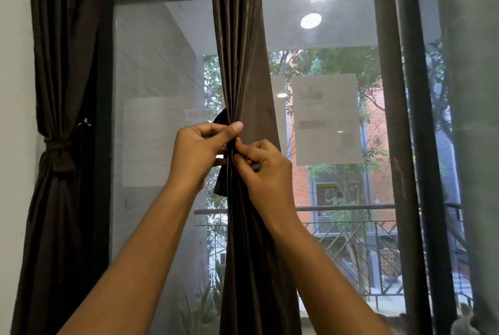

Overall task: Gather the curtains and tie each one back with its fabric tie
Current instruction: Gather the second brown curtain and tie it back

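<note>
Middle curtain [237,51]: dark brown, gathered into one narrow bunch with its long axis vertical, hanging at the window [337,24] centre. Left hand [199,153]: fingers curled round the bunch from the left, thumb pressed on its front. Right hand [263,167]: just beside and slightly lower, fingertips pinched together on the front fold; whether a tie end sits in that pinch cannot be told. Tie [221,186]: dark fabric showing behind the bunch on its left side, above and below the left hand, so nearer that hand; not yet knotted, by the look. Left curtain [62,64]: already bound by its own tie [60,153].
</note>
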Demonstrator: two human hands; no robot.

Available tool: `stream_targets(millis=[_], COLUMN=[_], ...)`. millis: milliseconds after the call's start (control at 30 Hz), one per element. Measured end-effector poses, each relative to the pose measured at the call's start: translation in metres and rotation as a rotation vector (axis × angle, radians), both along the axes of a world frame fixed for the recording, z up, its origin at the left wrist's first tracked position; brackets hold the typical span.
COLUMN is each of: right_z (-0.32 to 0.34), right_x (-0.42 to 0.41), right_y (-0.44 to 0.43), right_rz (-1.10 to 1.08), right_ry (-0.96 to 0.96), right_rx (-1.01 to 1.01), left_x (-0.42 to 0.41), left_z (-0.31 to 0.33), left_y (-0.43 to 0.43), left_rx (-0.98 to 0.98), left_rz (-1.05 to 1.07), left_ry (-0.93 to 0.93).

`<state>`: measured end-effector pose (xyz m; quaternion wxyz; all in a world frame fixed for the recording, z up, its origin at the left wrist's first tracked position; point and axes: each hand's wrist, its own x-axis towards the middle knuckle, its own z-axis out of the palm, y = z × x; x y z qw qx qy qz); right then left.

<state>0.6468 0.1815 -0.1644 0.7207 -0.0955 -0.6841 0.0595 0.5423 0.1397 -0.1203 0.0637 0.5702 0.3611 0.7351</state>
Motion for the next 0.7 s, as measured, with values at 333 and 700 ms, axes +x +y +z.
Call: stream_targets(millis=[333,700], right_z=[-0.027,0.037], right_x=[0.023,0.02], right_y=[0.03,0.083], right_rz=[-0.144,0.123], right_ry=[-0.091,0.022], right_rx=[-0.06,-0.627], left_x=[-0.031,-0.036], left_z=[-0.001,-0.004], left_y=[0.011,0.022], left_rx=[0.075,0.141], left_rz=[0.259,0.474], left_ry=[0.105,0.147])
